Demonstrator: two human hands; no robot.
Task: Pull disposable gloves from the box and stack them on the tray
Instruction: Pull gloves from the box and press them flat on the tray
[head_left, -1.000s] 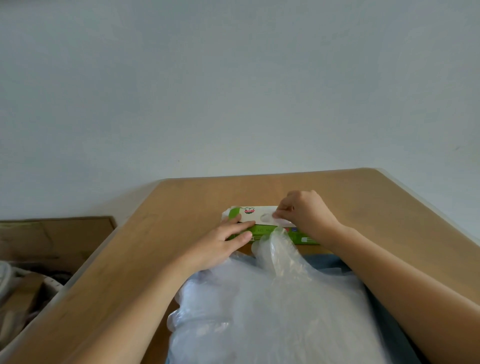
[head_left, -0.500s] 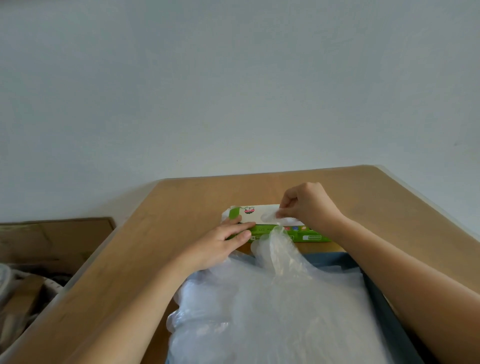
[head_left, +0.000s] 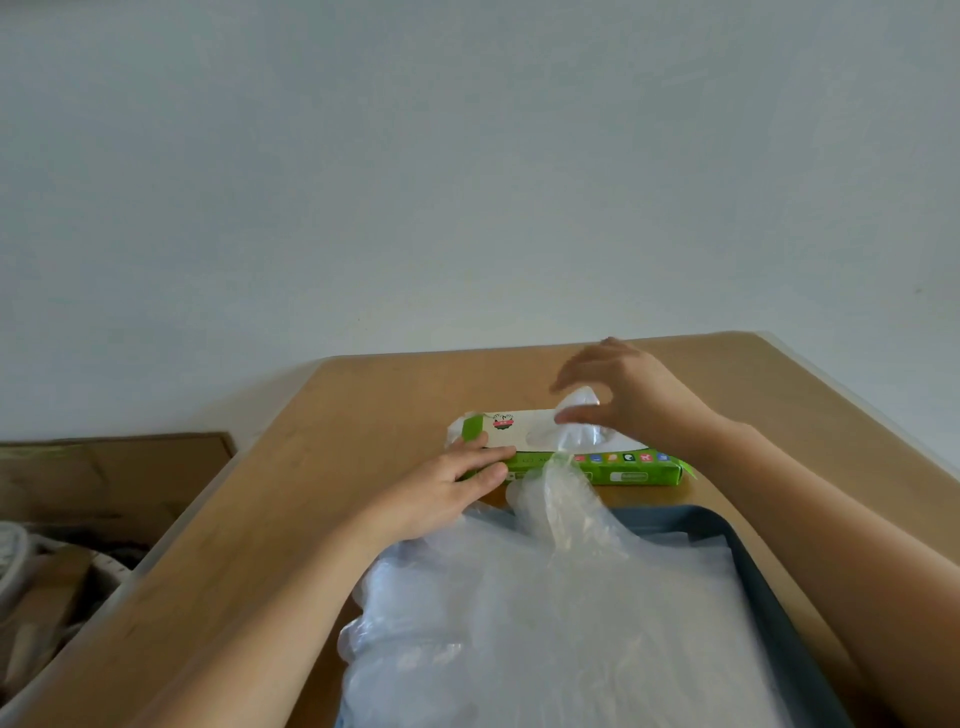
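Wooden table (head_left: 363, 415) against a pale wall (head_left: 467, 156); cardboard (head_left: 104, 478) (brown) at left.

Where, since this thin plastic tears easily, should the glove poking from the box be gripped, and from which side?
Pinch the crumpled tuft of the glove rising from the top slot of the box, coming down from above: the slot faces up and only that tuft is exposed.

This is a plain room, most likely in a home or a small workroom, though which of the two cannot be told. A bare, pale painted wall (head_left: 467, 156) fills the view from 10 to 2 o'clock, and a simple wooden table (head_left: 363, 405) stands against it. At 8 o'clock, below the tabletop, lie brown cardboard (head_left: 104, 483) and loose clutter (head_left: 47, 587). A green-and-white retail box (head_left: 623, 470) sits on the table at 12 o'clock.
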